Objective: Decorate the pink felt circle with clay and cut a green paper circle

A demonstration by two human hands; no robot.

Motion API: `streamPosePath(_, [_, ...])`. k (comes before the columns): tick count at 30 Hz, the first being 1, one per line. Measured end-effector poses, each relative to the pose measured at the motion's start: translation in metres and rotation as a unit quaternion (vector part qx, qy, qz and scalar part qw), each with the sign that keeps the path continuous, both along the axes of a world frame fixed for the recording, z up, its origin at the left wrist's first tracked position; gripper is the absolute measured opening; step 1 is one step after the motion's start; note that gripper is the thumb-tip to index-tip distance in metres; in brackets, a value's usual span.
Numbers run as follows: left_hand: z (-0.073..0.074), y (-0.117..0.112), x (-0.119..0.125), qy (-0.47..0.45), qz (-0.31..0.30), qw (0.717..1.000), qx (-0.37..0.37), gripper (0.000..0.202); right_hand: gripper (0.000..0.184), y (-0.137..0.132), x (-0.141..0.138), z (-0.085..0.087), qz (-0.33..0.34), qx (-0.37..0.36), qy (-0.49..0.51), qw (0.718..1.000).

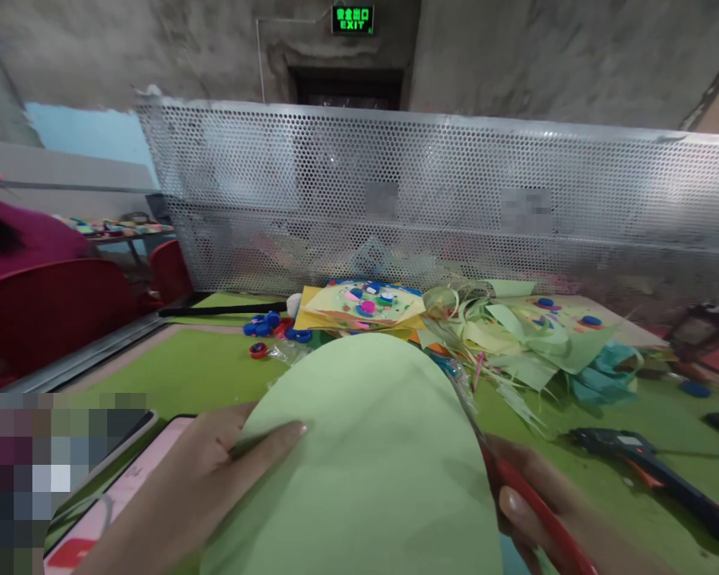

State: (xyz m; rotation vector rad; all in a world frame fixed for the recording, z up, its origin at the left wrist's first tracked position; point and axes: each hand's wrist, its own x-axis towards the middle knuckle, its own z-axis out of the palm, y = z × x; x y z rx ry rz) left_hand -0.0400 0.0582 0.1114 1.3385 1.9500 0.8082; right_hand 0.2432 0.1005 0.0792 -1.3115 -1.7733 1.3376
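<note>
A large rounded piece of light green paper [365, 455] fills the lower middle of the view. My left hand [197, 487] grips its left edge, thumb lying on top of the sheet. My right hand [551, 511] is closed on red-handled scissors [539, 511] at the paper's right edge; the blades run up along the rim and are mostly hidden behind the sheet. Both hands hover over a green tabletop [180, 375].
Green and yellow paper strips [515, 331] and decorated sheets [365, 307] with blue and red bottle caps [264, 326] lie behind. A black glue gun [647, 471] rests at right, a phone [113, 495] at lower left. A perforated metal screen [431, 200] backs the table; red chairs [53, 303] stand left.
</note>
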Motion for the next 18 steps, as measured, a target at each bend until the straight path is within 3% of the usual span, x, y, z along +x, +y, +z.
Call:
streamPosePath(5, [-0.0014, 0.0002, 0.0024, 0.032, 0.009, 0.999, 0.038, 0.031, 0.077, -0.0004, -0.0004, 0.0008, -0.014, -0.020, -0.013, 1.000])
streamPosePath(14, [0.0002, -0.0009, 0.0013, -0.030, -0.021, 0.999, 0.004, 0.030, 0.062, 0.0010, -0.0014, 0.0044, 0.004, -0.024, -0.002, 1.000])
streamPosePath(18, [-0.0012, -0.0006, 0.0052, -0.042, -0.017, 0.998, 0.036, 0.032, 0.063, 0.0020, -0.0008, 0.0056, 0.016, -0.024, -0.026, 0.999])
